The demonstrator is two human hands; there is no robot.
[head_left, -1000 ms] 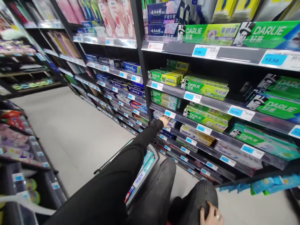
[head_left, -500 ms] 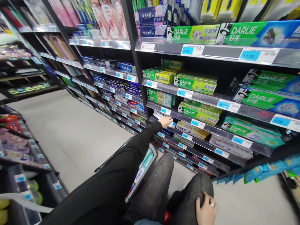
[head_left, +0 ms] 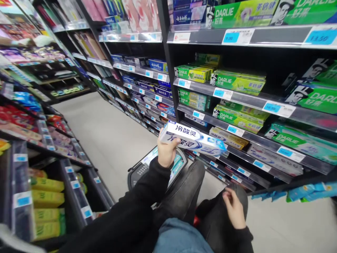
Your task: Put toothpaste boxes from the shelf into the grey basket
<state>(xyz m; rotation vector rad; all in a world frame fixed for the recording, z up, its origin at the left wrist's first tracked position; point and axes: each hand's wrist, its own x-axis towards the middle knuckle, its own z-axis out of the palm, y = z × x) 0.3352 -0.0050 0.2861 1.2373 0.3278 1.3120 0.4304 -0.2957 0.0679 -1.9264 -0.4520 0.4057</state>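
Clasping box (head_left: 196,140) by 1 end, left hand's (head_left: 166,151) fingers wrapped round, presumably to leave lettering (head_left: 185,131) readable. Resting right hand (head_left: 233,208) at knee (head_left: 243,195), with loosely curled, empty fingers.

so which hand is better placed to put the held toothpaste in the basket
Likely the left: the left hand grips the toothpaste and appears above the basket, while the right hand is by the knee.

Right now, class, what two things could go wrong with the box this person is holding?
The left hand grips the white-and-blue box near one end, so the long free end might dip or slip. That end overlaps the shelf edge in this view, so it could knock there; the gap isn't clear.
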